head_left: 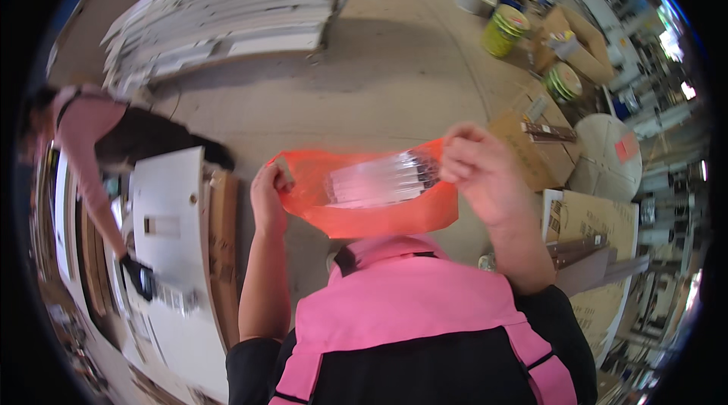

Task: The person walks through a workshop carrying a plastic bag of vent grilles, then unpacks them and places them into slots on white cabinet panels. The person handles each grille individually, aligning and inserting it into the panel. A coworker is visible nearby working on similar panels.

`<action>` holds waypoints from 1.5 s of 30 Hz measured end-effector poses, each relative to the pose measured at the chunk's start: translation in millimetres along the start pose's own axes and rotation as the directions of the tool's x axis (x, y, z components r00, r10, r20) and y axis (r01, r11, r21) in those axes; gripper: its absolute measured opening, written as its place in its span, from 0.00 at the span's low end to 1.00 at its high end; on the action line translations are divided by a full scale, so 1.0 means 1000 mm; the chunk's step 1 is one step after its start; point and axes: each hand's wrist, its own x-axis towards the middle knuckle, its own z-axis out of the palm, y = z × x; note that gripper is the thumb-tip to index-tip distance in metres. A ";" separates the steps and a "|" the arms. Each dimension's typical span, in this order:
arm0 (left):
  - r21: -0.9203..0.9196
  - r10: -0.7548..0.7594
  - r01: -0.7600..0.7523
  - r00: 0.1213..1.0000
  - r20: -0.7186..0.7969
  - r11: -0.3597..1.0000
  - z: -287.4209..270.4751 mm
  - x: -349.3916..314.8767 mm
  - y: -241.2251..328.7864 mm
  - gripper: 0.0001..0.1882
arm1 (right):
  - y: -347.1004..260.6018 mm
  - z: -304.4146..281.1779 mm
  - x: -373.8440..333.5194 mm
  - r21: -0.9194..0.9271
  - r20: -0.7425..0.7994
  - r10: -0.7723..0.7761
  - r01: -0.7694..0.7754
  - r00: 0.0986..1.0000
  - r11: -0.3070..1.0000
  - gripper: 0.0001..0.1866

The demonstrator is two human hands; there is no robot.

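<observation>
An orange plastic bag [303, 177] is stretched between my two hands, its mouth spread wide. Inside it lies a bundle of clear plastic-wrapped, pale strip-like pieces [375, 181]; their exact kind I cannot make out. My left hand [269, 193] pinches the bag's left rim. At the right rim, my right hand [478, 166] grips the film with fingers curled, slightly blurred. Below the bag is the pink apron [409, 291] on my chest.
To the left, a person in pink [83, 124] bends over a bench with white panels [171, 215], one gloved hand on it. Long white profiles [235, 10] are stacked at the back. Cardboard boxes [531, 139], a round-topped stand [607, 155] and green buckets [504, 29] stand to the right.
</observation>
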 end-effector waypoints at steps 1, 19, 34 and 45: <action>0.070 0.048 -0.057 0.991 0.122 0.996 0.030 0.006 0.002 0.11 | -0.004 -0.017 0.006 -0.052 -0.009 0.003 -0.003 1.000 0.999 0.07; 0.275 -0.073 -0.949 0.266 0.961 0.153 0.499 0.127 -0.088 0.13 | -0.094 -0.319 0.217 0.453 -0.409 0.072 0.134 0.910 0.881 0.15; 0.201 -0.270 -0.974 0.168 0.948 0.100 0.816 0.404 -0.095 0.22 | -0.391 -0.546 0.308 0.024 -0.849 -0.260 0.525 0.460 0.851 0.08; 0.804 -0.768 -0.514 0.630 0.116 -0.299 0.764 0.608 -0.230 0.22 | -0.590 -0.736 0.376 -0.205 -0.885 -0.375 0.491 0.277 0.847 0.07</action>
